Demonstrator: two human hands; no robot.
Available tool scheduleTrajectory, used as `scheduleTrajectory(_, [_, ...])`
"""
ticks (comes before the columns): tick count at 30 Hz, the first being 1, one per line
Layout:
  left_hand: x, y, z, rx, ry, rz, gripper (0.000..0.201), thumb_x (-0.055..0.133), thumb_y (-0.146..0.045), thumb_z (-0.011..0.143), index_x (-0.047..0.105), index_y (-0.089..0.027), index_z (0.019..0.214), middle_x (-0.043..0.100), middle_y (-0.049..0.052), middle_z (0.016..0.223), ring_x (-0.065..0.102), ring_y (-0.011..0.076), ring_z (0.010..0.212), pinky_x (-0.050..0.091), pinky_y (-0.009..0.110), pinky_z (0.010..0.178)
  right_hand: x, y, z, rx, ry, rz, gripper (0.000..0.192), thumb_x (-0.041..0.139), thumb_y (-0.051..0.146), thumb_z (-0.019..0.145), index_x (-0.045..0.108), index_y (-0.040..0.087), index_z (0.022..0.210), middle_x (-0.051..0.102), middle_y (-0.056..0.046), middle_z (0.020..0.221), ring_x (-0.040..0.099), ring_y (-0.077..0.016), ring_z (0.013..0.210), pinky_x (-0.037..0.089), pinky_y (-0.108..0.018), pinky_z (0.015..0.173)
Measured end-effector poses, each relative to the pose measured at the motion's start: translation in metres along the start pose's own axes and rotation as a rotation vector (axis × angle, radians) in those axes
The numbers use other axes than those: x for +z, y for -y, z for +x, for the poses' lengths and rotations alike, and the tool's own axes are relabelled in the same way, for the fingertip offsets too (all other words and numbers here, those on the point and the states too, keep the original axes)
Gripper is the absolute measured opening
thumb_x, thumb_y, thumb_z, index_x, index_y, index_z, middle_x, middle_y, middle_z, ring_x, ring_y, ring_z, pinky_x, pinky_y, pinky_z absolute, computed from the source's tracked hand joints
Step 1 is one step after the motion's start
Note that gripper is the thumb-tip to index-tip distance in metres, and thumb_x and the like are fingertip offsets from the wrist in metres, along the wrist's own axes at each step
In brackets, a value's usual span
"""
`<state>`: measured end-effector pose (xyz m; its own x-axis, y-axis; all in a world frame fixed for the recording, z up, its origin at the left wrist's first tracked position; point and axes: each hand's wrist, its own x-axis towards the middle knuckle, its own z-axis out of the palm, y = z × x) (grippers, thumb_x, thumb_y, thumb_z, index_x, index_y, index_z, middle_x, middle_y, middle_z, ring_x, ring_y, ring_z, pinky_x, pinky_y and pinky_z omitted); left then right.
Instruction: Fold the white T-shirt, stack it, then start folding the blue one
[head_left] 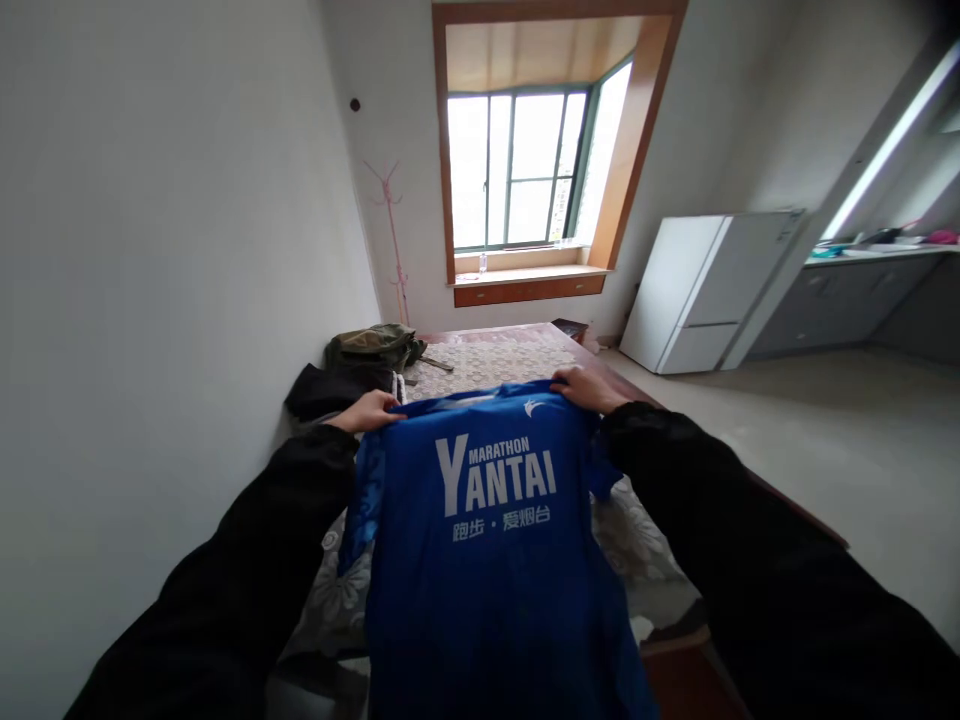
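Note:
A blue T-shirt (487,560) with white "MARATHON YANTAI" lettering hangs spread out in front of me, above a bed (495,362) with a pale flowered cover. My left hand (370,410) grips the shirt's left shoulder. On the other shoulder my right hand (589,388) is closed. Both arms wear black sleeves. The shirt's lower part runs out of the bottom of the view.
An olive bag (375,345) and a black garment (330,390) lie at the bed's far left by the white wall. A pink coat stand (394,235) stands in the corner beside a bay window (525,170). A white fridge (701,290) and grey counter (855,290) are right; bare floor (825,440) lies between.

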<state>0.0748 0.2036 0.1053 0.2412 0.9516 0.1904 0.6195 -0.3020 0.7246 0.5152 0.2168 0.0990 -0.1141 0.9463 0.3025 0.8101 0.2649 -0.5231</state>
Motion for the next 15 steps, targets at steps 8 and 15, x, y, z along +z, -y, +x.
scheduleTrajectory(8, [0.054,0.102,0.006,-0.127,0.045,-0.092,0.056,0.076,-0.072,0.069,0.069,-0.018,0.079,0.068,0.001,0.069,0.060,0.0163,0.063,0.046,0.027,0.059,0.088,-0.086,-0.004,0.070,0.149,0.029,0.019,0.061,0.031,0.088,0.076,0.019,0.087,0.078,-0.005,0.083,0.070,-0.0230,0.080,0.056,-0.032,0.076])
scheduleTrajectory(15, [0.064,0.122,0.047,-0.217,-0.135,0.098,0.033,0.081,-0.055,0.074,0.073,-0.023,0.079,0.076,0.008,0.086,0.070,0.0270,0.091,0.047,0.030,0.075,0.111,-0.117,0.027,0.149,0.002,-0.052,0.025,0.061,0.041,0.093,0.075,0.021,0.099,0.079,-0.011,0.098,0.072,-0.0289,0.094,0.054,-0.037,0.083])
